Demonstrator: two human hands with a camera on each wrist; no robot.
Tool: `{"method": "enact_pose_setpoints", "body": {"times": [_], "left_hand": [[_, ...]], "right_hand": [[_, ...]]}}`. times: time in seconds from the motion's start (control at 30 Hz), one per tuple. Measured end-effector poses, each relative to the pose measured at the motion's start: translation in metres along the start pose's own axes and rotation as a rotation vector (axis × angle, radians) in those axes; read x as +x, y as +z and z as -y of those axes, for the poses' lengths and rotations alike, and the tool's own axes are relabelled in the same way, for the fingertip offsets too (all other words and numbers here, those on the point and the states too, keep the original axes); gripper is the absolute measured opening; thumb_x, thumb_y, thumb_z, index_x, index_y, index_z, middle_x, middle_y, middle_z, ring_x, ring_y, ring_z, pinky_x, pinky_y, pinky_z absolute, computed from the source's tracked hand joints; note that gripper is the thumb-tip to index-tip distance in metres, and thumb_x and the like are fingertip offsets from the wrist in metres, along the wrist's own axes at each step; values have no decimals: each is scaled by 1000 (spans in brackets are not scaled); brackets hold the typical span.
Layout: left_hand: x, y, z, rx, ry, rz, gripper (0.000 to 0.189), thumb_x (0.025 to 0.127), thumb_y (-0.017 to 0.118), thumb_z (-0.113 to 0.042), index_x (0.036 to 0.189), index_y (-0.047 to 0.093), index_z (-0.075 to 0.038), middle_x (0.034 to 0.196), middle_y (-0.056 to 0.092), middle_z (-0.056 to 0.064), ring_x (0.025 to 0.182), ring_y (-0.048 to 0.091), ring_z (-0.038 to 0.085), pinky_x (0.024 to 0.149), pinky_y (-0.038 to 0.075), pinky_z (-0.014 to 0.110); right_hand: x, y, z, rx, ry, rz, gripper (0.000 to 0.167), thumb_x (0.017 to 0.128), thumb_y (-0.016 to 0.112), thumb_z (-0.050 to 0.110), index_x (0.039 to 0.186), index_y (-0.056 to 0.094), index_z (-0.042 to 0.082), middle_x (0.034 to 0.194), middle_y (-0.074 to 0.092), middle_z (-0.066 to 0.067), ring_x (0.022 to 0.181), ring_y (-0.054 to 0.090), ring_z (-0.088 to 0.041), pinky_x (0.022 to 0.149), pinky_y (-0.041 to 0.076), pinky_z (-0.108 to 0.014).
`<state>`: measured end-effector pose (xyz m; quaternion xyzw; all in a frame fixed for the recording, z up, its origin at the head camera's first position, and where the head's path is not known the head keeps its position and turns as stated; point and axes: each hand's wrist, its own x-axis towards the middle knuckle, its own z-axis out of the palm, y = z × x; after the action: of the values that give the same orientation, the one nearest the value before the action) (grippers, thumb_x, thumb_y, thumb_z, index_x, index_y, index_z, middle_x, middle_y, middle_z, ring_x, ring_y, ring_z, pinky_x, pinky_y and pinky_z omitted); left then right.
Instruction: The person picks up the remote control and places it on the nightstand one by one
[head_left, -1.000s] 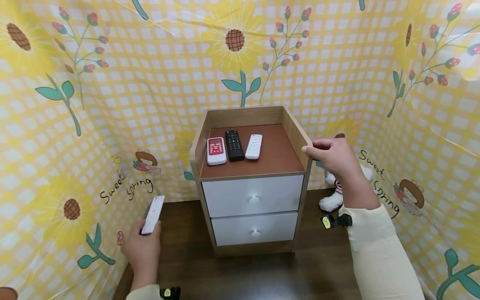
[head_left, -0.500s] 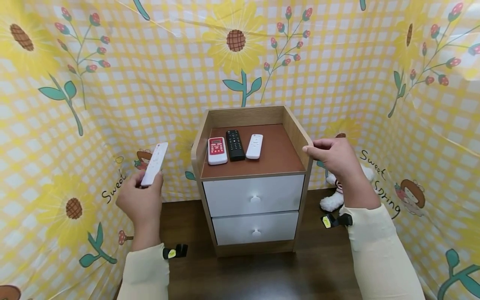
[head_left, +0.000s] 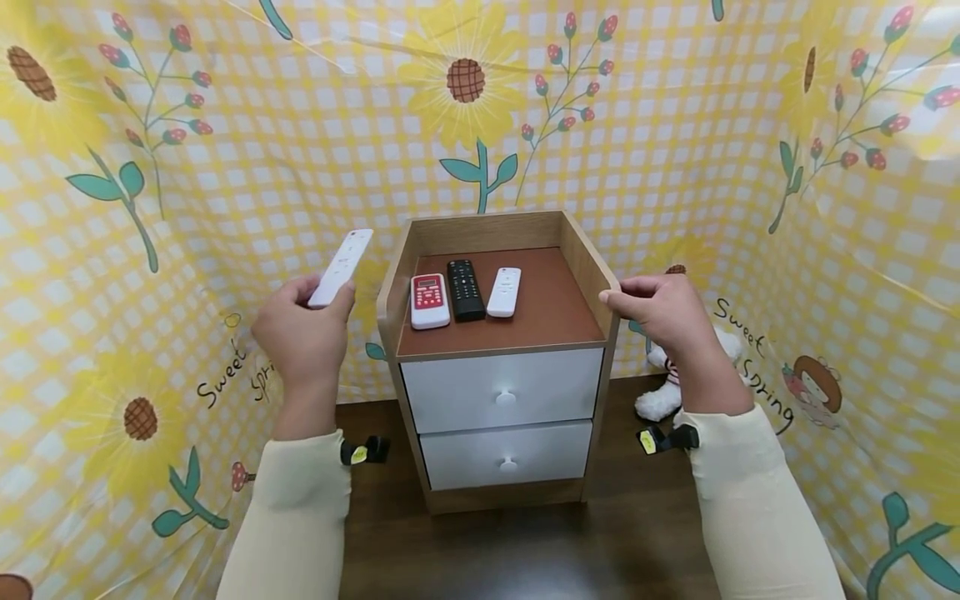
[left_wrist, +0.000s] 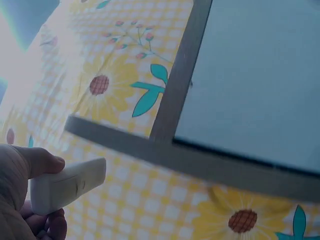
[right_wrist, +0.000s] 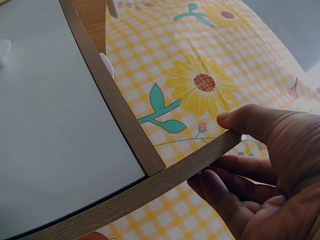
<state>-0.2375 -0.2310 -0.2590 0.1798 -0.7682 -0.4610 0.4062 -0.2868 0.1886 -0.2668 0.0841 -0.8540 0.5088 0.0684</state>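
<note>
In the head view my left hand point(head_left: 306, 333) grips a white remote control point(head_left: 341, 268) by its lower end, raised to the left of the small wooden cabinet point(head_left: 489, 497). The left wrist view shows that remote point(left_wrist: 70, 185) between thumb and fingers, apart from the cabinet's edge. My right hand point(head_left: 667, 317) pinches the cabinet's right side panel, thumb on one face and fingers on the other, as the right wrist view shows. On the brown top lie a red-and-white remote point(head_left: 430, 302), a black remote point(head_left: 466, 290) and a second white remote point(head_left: 504, 292), side by side.
Two white drawers, the upper point(head_left: 504, 390) and the lower point(head_left: 507, 457), are closed. A white plush toy point(head_left: 660, 403) sits on the dark floor point(head_left: 480, 554) behind my right forearm. Yellow checked sheeting point(head_left: 300, 108) with sunflowers surrounds the cabinet on three sides.
My left hand has risen from low near the floor and moved slightly right, carrying the white remote to about the height of the cabinet top. The right hand stays on the side panel.
</note>
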Motion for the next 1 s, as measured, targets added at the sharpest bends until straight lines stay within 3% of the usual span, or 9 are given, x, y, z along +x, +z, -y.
{"method": "enact_pose_setpoints", "body": {"times": [0.13, 0.27, 0.4, 0.53, 0.8, 1.0], "left_hand": [[-3, 15, -14, 30, 13, 41, 49, 91, 88, -36, 131, 80, -8, 123, 82, 10, 104, 76, 20, 82, 57, 24], [-16, 31, -28, 14, 82, 41, 48, 89, 89, -33, 128, 81, -4, 121, 81, 14, 108, 76, 26, 92, 62, 38], [-36, 49, -42, -10, 226, 19, 46, 87, 92, -28, 123, 82, -1, 117, 79, 20, 109, 73, 34, 94, 60, 46], [-57, 64, -53, 12, 363, 38, 45, 88, 91, -26, 122, 81, 1, 112, 77, 22, 104, 69, 40, 91, 54, 52], [-87, 105, -61, 82, 378, 182, 46, 90, 91, -30, 123, 81, -1, 110, 76, 20, 103, 69, 37, 88, 57, 52], [-105, 130, -60, 101, 385, 234, 47, 91, 91, -31, 124, 80, 1, 108, 76, 19, 102, 71, 34, 85, 60, 49]], "right_hand": [[0, 1, -2, -5, 3, 2, 53, 100, 79, 39, 139, 75, 3, 143, 69, -20, 125, 61, -32, 98, 50, -39], [0, 1, -3, -3, 15, 3, 53, 100, 79, 39, 139, 75, 3, 141, 70, -21, 124, 61, -32, 97, 51, -38], [0, -1, -2, 2, 16, -3, 54, 100, 79, 39, 141, 74, 3, 146, 68, -20, 128, 60, -33, 100, 51, -40], [1, -1, -1, 10, 8, 1, 52, 101, 79, 36, 140, 74, 3, 147, 67, -19, 129, 60, -33, 101, 51, -40], [1, -1, 2, -6, 8, -8, 50, 101, 78, 35, 138, 75, 2, 143, 69, -21, 124, 61, -33, 97, 52, -38], [1, 0, 1, 1, 26, -8, 50, 100, 79, 35, 138, 75, 3, 142, 70, -21, 124, 63, -34, 97, 53, -38]]}}
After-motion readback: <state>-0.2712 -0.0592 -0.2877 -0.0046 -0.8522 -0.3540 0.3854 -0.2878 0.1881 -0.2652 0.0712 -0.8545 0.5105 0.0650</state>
